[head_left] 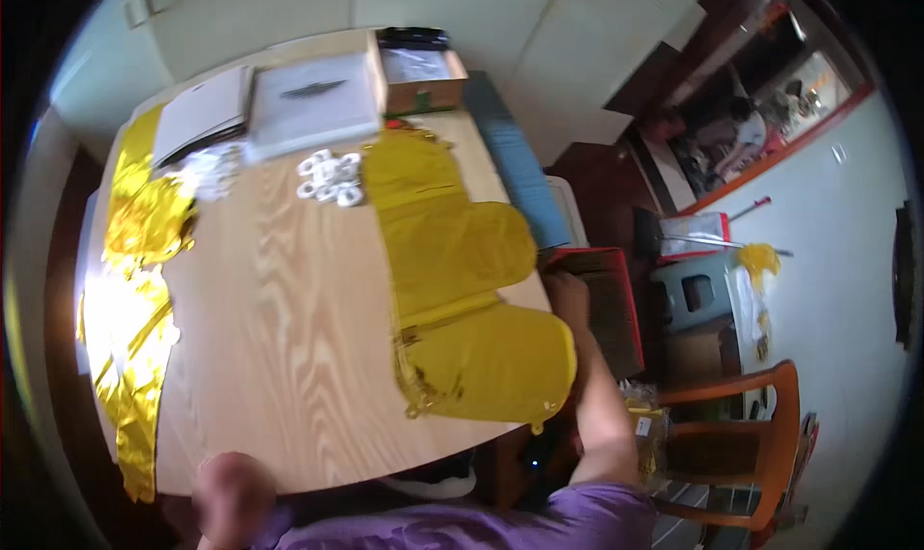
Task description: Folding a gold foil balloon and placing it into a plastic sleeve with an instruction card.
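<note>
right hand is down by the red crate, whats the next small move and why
Probably a short lift of the right hand out of the red crate and back toward the gold foil balloons on the wooden table. The hand sits at the crate's edge beside the table; whether its fingers hold anything cannot be told. The left hand rests near the table's front edge.

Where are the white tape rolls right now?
In the head view, the white tape rolls sit on the far part of the wooden table, just left of the gold foil balloons.
</note>
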A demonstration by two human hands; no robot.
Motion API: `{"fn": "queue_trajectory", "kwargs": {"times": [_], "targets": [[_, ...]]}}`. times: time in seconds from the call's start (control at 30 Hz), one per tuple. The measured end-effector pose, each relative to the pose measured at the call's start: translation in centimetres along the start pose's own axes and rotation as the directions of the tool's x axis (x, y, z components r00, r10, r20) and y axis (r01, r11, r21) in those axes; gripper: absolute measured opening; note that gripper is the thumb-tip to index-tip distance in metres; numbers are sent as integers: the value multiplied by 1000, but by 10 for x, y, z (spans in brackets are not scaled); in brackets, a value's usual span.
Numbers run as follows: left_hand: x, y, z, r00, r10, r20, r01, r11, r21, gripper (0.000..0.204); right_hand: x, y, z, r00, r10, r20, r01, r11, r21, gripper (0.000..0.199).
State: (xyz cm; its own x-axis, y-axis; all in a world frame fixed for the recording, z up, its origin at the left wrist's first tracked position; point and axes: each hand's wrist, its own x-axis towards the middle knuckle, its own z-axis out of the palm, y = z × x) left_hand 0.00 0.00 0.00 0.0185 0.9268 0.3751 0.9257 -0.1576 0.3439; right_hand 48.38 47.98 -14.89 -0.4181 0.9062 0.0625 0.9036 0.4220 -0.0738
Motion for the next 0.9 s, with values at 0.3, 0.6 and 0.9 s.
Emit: {"fn": "queue_trajectory", "kwargs": {"times": [0.3, 0.6, 0.9], "targets": [[3, 1, -19, 994, 44, -98, -66, 971, -232, 38, -111, -103, -153, 915, 182, 359, -350, -78, 933, 46], [-8, -28, -62, 982, 42, -183, -85, 969, -234, 29, -123, -124, -144, 953, 303, 30, -256, 743, 618, 50], [-115, -89, -183, 874, -467, 133, 443, 879, 175, 57, -148, -359, -206, 971, -104, -216, 192, 878, 439, 38]]}}
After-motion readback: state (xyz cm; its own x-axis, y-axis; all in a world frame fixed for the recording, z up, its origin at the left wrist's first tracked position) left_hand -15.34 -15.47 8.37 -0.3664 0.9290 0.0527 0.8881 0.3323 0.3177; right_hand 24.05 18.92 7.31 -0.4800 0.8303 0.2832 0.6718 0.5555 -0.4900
